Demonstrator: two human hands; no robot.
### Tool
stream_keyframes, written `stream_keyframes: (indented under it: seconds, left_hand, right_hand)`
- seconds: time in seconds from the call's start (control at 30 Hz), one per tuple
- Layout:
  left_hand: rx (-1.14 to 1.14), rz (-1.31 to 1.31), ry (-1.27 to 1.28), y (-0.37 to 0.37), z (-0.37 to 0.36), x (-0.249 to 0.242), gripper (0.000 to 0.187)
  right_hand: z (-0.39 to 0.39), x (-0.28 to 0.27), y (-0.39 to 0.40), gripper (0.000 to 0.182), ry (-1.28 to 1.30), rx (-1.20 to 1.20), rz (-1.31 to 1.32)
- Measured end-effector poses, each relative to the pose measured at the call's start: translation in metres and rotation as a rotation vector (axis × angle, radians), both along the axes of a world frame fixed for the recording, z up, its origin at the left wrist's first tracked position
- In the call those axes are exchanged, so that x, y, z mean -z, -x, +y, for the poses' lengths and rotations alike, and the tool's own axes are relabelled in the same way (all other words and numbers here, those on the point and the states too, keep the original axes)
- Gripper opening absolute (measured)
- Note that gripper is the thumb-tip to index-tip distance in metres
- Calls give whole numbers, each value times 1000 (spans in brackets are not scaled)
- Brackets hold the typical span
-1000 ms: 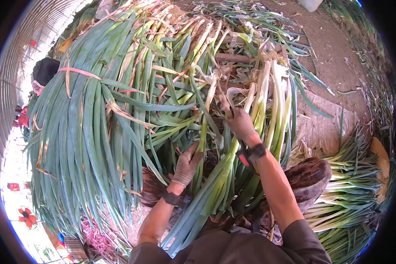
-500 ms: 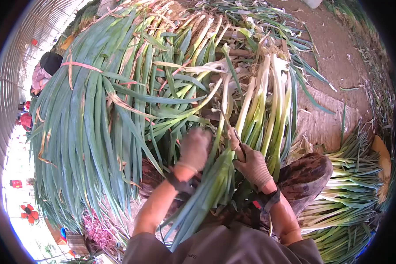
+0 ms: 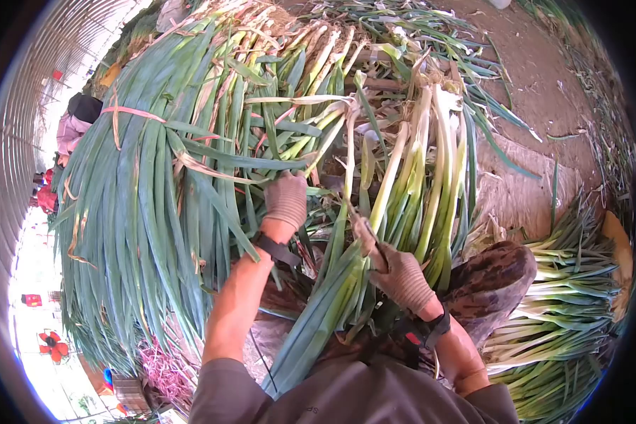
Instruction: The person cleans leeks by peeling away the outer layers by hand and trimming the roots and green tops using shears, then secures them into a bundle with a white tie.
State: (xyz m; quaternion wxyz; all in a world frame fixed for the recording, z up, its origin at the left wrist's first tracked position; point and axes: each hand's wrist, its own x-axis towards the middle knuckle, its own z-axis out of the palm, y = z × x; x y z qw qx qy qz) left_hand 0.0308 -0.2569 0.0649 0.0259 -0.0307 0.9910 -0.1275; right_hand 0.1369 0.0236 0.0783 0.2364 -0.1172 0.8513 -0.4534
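Observation:
My left hand (image 3: 285, 199), in a knit glove, is closed on green onion leaves at the right side of the large leafy bundle (image 3: 148, 184). My gloved right hand (image 3: 403, 279) grips the handle of a knife (image 3: 367, 240), whose blade points up and left. Green onions (image 3: 325, 304) lie across my lap under the knife, leaves toward my body. One onion with a white stem (image 3: 350, 159) rises above the blade. Cleaner white-stemmed onions (image 3: 442, 155) lie just beyond my right hand.
A pile of onions (image 3: 551, 311) lies at the right beside my knee (image 3: 498, 272). A board (image 3: 516, 184) rests on the soil. Pink ties (image 3: 166, 371) are at lower left. Another person (image 3: 78, 124) is at the far left.
My left hand has moved up and left to the leaves by the big bundle. My right hand and the knife have shifted slightly left and down.

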Motion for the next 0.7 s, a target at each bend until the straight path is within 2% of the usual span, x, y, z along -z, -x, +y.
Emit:
stream_keyframes:
  seconds: [0.1,0.17,0.23,0.33,0.53,0.7]
  left_hand:
    - [49,15,-247,-19,18,0,16]
    - [15,-36,-506,-27,32,1,20]
    - [-71,15,-564,-29,41,24,22]
    - [-150,59,-657,-34,41,20,24]
    - [-178,78,-781,-34,42,12,30]
    - [-172,126,-784,-36,35,26,35]
  right_hand:
    - [-1,-22,-13,50,49,2,-74]
    - [-2,-23,-21,55,58,-22,-86]
    - [-2,-18,-29,57,42,-55,-110]
    - [6,-9,-33,53,10,27,-85]
    - [-3,-6,-20,52,-58,5,-53]
    - [-19,1,5,49,-70,-2,-43]
